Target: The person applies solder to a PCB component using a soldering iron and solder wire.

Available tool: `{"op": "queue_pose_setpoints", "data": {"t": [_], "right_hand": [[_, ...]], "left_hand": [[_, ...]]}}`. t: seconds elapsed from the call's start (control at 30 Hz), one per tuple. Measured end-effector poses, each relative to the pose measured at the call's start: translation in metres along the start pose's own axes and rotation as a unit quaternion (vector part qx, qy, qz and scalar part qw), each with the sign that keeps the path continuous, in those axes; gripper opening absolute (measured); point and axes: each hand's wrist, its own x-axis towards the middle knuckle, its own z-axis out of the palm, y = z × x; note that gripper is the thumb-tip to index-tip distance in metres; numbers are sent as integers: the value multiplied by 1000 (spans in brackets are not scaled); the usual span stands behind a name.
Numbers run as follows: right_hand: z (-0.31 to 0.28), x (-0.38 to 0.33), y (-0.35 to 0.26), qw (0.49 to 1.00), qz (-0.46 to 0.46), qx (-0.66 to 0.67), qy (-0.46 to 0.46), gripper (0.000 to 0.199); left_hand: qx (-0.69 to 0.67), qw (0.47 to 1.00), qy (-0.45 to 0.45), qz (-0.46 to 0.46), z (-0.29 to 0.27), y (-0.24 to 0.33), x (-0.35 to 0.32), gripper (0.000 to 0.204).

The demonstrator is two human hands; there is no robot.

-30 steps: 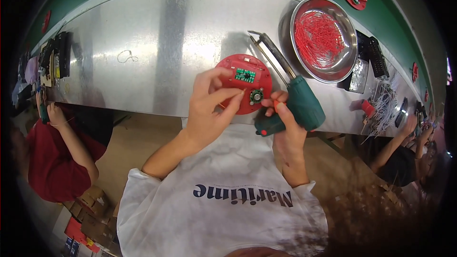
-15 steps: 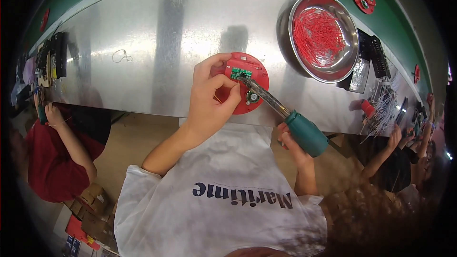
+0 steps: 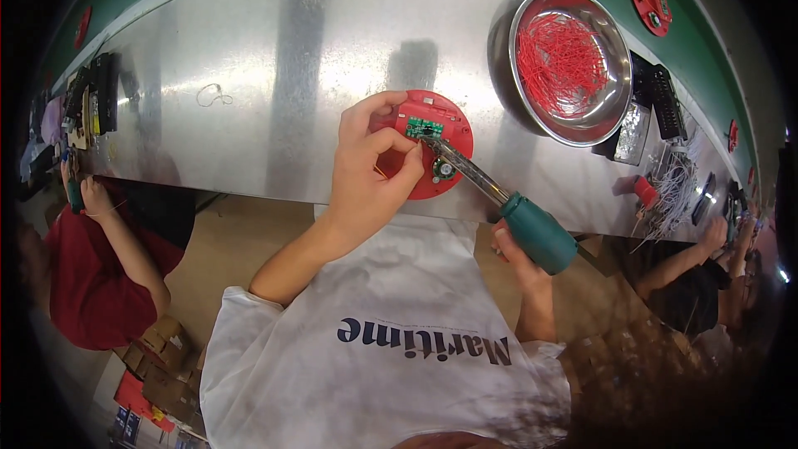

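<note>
Fingers of the left hand (image 3: 366, 170) are pinching one round red disc (image 3: 432, 154) at frame centre; right hand (image 3: 519, 254) is gripping one teal-handled soldering iron (image 3: 507, 204). One steel bowl (image 3: 507, 58) is sitting upper right.

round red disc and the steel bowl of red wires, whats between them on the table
Only bare metal tabletop lies between the round red plastic disc and the steel bowl of red wires, as the head view shows.

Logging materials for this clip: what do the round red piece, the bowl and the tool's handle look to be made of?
The round red piece looks like moulded plastic: matt, even colour, with a small green circuit board on it. The bowl seems polished steel, mirror-bright at the rim, holding red wires. The tool's handle, in the right hand, looks like teal plastic or rubber; which one is unclear.
</note>
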Motion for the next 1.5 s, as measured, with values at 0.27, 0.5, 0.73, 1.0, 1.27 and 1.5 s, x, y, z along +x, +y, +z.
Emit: {"op": "queue_pose_setpoints", "data": {"t": [0.27, 0.5, 0.73, 1.0, 1.27, 1.5], "right_hand": [[6, 12, -32, 975, -176, -136, -14, 16], [0, -2, -11, 994, -19, 91, 51, 17], [-30, -12, 12, 961, 8, 271, 55, 21], [-32, -8, 27, 967, -16, 243, 74, 27], [-31, -12, 33, 957, -18, 270, 103, 27], [-27, -17, 38, 930, -14, 339, 142, 30]], "left_hand": [[-3, 1000, 1, -8, 2, -3, 1, 8], [-8, 1000, 0, -11, 0, 0, 4, 7], [-16, 999, -9, -36, -2, 6, 4, 7], [2, 998, -37, -53, -6, 7, 6, 5], [39, 995, -91, -18, -20, 10, 8, 6], [161, 958, -231, 50, -44, 33, 45, 44]]}}
